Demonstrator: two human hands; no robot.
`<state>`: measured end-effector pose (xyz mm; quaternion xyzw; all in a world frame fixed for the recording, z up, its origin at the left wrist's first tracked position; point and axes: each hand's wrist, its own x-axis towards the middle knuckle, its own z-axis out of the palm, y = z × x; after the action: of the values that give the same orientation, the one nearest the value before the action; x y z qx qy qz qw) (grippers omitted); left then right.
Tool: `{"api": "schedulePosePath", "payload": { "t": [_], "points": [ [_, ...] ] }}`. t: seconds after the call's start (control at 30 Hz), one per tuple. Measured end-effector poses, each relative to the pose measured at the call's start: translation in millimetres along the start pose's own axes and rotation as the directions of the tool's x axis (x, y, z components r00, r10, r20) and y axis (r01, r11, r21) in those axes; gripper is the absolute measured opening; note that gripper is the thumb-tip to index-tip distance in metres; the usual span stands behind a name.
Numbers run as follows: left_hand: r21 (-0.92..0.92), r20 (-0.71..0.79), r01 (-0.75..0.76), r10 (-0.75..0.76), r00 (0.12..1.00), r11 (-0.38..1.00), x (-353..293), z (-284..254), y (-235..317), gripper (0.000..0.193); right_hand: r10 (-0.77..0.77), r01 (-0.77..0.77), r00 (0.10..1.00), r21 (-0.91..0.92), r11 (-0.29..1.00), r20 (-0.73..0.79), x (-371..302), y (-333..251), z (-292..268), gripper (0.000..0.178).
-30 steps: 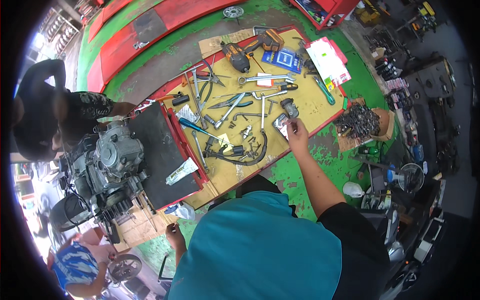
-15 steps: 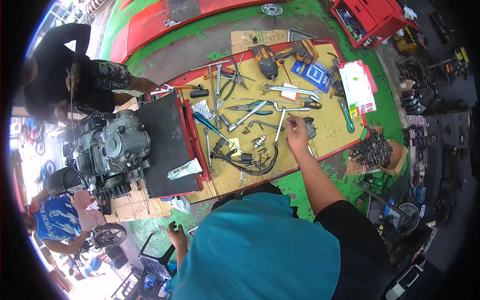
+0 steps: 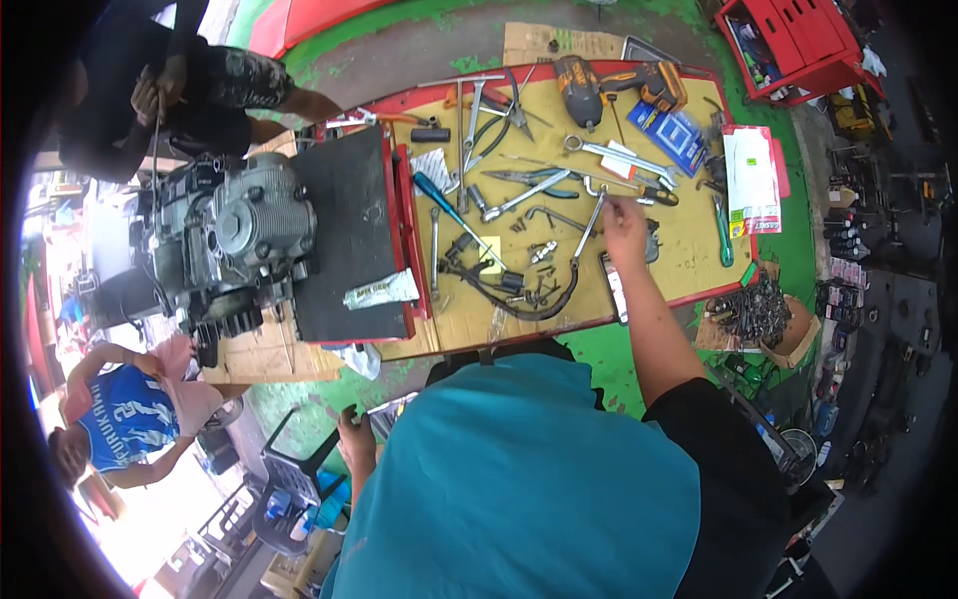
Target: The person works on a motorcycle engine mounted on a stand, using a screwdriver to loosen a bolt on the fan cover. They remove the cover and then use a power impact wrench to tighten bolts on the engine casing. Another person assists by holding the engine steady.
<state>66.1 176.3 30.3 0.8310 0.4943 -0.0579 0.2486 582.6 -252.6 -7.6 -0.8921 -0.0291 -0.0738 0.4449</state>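
My right hand (image 3: 626, 232) is over the right half of the cardboard-covered table (image 3: 689, 265), fingers drawn together and pointing down. Its fingertips are beside the upper end of a slim chrome wrench (image 3: 588, 230); what they pinch, if anything, is hidden. A dark metal part (image 3: 652, 243) is partly covered by that hand, and a phone-like flat object (image 3: 616, 290) lies under the wrist. Down at my left side, my left hand (image 3: 355, 436) hangs off the table, fingers loosely apart and holding nothing. Pliers (image 3: 529, 180), a socket wrench (image 3: 524, 197) and a teal-handled screwdriver (image 3: 439, 194) lie farther left.
An engine (image 3: 244, 225) stands left of a black mat (image 3: 349, 235) with a white tube (image 3: 381, 290). Cordless power tools (image 3: 579, 90) sit at the far edge. Someone in dark clothes (image 3: 120, 100) holds a rod at the engine; another wears a blue jersey (image 3: 130, 414). A red tool cabinet (image 3: 788, 45) stands far right.
The whole view has shifted, so the table appears higher and farther right. My right hand stays near the chrome wrench, and the phone-like object shows more fully. My left hand still hangs low.
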Motion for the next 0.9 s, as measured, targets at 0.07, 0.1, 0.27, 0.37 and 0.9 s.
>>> {"api": "schedulePosePath", "payload": {
  "t": [0.07,0.1,0.27,0.37,0.9],
  "points": [
    [0.029,0.014,0.003,-0.003,1.000,1.000,4.4,1.3,1.5,0.036,0.045,-0.045,0.999,0.023,0.999,-0.002,4.0,-9.5,-7.7,0.017],
    [0.025,0.019,0.001,-0.001,1.000,1.000,5.3,2.9,1.2,0.037,0.061,-0.061,0.998,0.034,0.998,-0.010,8.8,-12.8,-11.0,0.018],
    [0.020,0.044,-0.006,0.005,0.999,1.000,8.8,3.6,2.2,0.038,0.056,-0.056,0.998,-0.017,0.998,-0.013,8.5,-18.7,-16.3,0.016],
    [-0.009,0.070,0.038,-0.037,0.997,0.999,13.7,4.2,7.4,0.039,0.009,-0.010,1.000,-0.049,0.999,-0.019,2.3,-16.1,-14.6,0.015],
    [-0.011,0.048,-0.048,0.049,0.998,0.999,27.2,2.8,1.0,0.040,0.017,-0.017,1.000,-0.008,1.000,-0.010,-45.6,-10.2,-10.9,0.010]
  ]
}}
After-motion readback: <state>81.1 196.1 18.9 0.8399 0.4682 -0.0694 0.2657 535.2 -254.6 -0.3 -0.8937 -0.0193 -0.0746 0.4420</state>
